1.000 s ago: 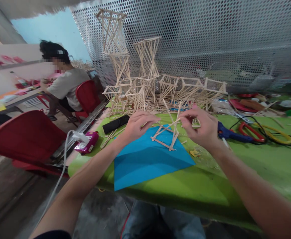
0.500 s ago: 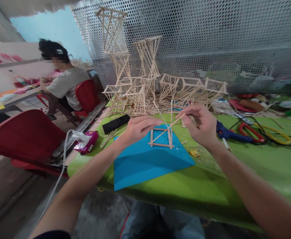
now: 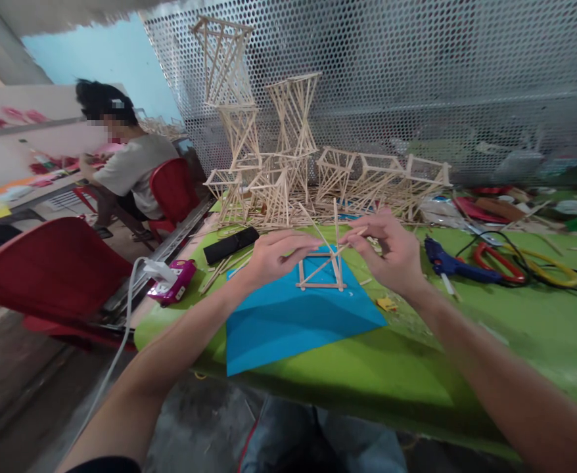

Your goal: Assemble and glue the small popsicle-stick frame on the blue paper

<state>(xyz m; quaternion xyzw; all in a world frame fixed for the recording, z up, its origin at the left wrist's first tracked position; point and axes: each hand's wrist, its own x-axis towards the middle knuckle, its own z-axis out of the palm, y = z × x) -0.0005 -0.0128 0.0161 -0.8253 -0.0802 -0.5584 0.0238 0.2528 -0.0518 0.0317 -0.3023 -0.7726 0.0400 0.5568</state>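
Note:
A small square frame of wooden sticks lies on a sheet of blue paper, with thin sticks slanting up from its far right corner. My right hand pinches one of these slanting wooden sticks between thumb and fingers, at the frame's right. On the other side, my left hand hovers over the paper's left part, its fingers stretched toward the upright sticks. Its fingertips come close to a leaning stick; whether they touch it I cannot tell.
Stick towers and loose sticks stand behind, before a perforated metal panel. A blue glue gun and red-handled tool lie right. Left are a black case, a purple power strip, red chairs and a seated person.
My right hand has moved a little left toward the frame's corner with its stick, and the upright sticks have shifted slightly left. My left hand has stayed nearly still.

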